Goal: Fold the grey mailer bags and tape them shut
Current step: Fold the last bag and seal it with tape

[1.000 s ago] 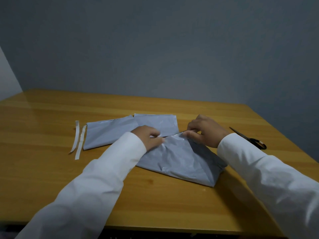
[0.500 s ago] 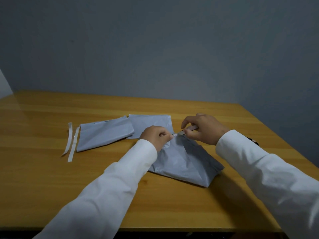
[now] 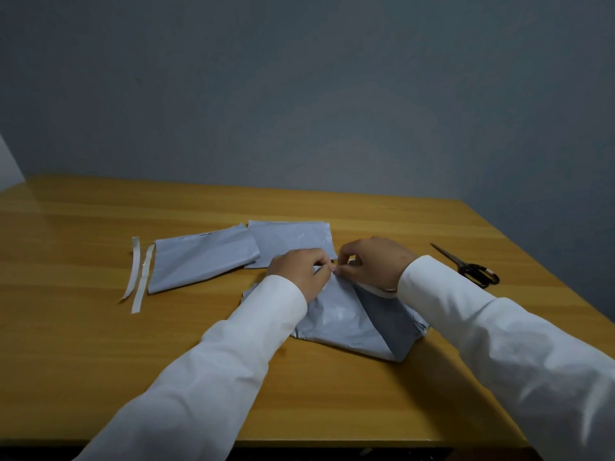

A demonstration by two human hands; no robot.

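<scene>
A crumpled grey mailer bag (image 3: 352, 321) lies on the wooden table (image 3: 100, 344) in front of me, one side folded over and darker. My left hand (image 3: 299, 272) and my right hand (image 3: 372, 261) meet at its far top edge, fingertips pinched together on the bag's flap and a thin pale strip there. Two other grey mailer bags lie flat behind: one folded bag (image 3: 199, 257) to the left, another (image 3: 293, 239) partly hidden by my hands.
Two white peeled strips (image 3: 138, 274) lie side by side left of the bags. Black scissors (image 3: 469, 267) rest on the table to the right, near the edge. A grey wall stands behind the table.
My hands have drawn close together at the bag's top edge. The right hand, which held the strip lifted half a second ago, has come down towards the left hand.
</scene>
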